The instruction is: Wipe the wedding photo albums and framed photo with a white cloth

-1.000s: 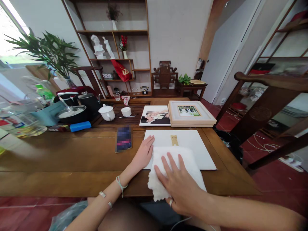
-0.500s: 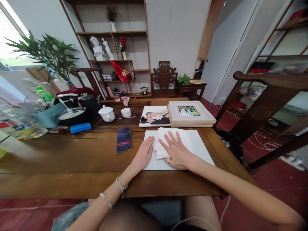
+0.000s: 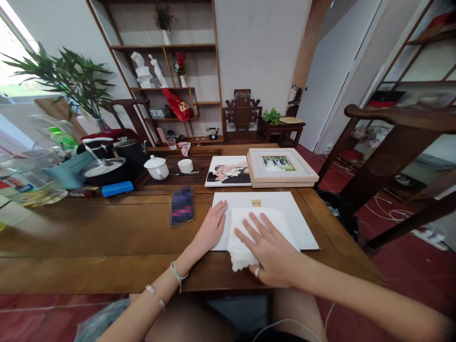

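Note:
My left hand (image 3: 213, 224) lies flat on the left edge of a white board (image 3: 302, 232), fingers stretched out, holding nothing. Under my right hand (image 3: 269, 249) is a folded white cloth (image 3: 239, 254). Its fingers are spread and press the cloth against the board, with the palm near the table's front edge. The cloth hangs slightly over the board's near edge. Near the board's far edge shows a small gold-coloured metal plate (image 3: 255, 203). What lies beneath the cloth is hidden.
Beyond the board lie a photo panel (image 3: 228, 178) and a framed photo (image 3: 306, 168) on a stack. A phone (image 3: 181, 206) rests left of my left hand. Farther left stand a white lidded pot (image 3: 156, 168), a white cup (image 3: 185, 166) and a black pan (image 3: 107, 173). A wooden chair (image 3: 384, 156) is at right.
My right hand has slid the cloth toward me, from the board's middle to its near edge. The gold-coloured plate has come into view. My left hand has stayed put.

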{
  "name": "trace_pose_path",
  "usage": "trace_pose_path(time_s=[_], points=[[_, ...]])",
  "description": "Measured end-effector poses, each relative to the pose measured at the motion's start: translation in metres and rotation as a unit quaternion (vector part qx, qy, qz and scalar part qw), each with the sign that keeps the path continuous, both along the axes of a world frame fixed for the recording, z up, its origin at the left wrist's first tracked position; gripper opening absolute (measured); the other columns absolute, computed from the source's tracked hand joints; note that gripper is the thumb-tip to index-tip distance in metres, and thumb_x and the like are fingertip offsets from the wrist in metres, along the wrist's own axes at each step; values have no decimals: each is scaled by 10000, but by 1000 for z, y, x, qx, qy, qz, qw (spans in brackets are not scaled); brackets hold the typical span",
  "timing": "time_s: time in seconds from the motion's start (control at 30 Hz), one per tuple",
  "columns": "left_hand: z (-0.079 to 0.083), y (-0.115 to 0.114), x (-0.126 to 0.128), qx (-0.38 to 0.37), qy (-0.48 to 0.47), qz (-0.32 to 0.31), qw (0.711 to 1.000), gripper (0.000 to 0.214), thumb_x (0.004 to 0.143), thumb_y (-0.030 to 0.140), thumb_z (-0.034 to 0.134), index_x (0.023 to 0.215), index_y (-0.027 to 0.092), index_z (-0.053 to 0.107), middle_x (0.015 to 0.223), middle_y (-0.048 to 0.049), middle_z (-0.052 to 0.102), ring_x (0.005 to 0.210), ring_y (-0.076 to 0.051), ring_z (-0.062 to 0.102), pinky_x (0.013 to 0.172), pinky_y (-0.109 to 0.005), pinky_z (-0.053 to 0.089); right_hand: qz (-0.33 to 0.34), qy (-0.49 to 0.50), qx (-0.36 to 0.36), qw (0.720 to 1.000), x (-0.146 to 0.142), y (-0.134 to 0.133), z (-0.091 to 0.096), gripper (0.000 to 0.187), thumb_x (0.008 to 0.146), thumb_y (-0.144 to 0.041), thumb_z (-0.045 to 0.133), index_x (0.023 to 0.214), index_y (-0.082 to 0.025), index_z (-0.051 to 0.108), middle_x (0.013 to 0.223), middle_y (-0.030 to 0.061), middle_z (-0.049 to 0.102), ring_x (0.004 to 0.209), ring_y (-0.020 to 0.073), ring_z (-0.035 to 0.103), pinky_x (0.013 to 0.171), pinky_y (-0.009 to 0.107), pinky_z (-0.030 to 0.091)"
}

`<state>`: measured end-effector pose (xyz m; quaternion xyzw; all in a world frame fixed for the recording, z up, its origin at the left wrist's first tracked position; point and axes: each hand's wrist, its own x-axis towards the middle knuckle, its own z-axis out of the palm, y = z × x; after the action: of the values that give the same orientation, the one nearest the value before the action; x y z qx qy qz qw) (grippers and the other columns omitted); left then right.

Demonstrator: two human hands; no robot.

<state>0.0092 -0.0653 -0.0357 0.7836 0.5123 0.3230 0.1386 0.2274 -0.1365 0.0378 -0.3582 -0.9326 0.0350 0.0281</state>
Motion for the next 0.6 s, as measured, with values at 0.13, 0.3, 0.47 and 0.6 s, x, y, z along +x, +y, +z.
trace_pose_path(time_s=[0.13,0.3,0.47,0.6], points=[[-2,1,-1,2,-1,-3,1000,419,948,231,342,1309,142,535,1422,-135,499,1375,-233,395,1156,-476,300,-49,-18,4,999,-6,50,-3,724,887,-446,489,1494,-112,278,1535,213,247,1427,390,70,1135,571,94],[-3,2,-2,-3,-2,1,1000,415,953,245,349,1316,155,527,1434,-131,487,1381,-238,385,1152,-498,296,-87,-4,3,996,-7,96,-3,672,905,-420,430,1475,-83,316,1529,183,284,1430,357,125,1148,529,120],[0,1,-1,-11,8,-5,1000,431,953,242,336,1332,141,516,1436,-131,485,1385,-243,379,1155,-497,294,-98,20,0,995,23,107,-7,633,909,-347,376,1428,15,355,1491,209,352,1421,292,214,1164,442,148],[3,0,0,-12,5,-1,1000,431,948,234,339,1323,130,525,1435,-134,485,1377,-244,391,1153,-496,300,-122,16,13,992,64,107,-14,610,907,-312,367,1439,-15,349,1507,186,330,1425,246,214,1173,421,134]])
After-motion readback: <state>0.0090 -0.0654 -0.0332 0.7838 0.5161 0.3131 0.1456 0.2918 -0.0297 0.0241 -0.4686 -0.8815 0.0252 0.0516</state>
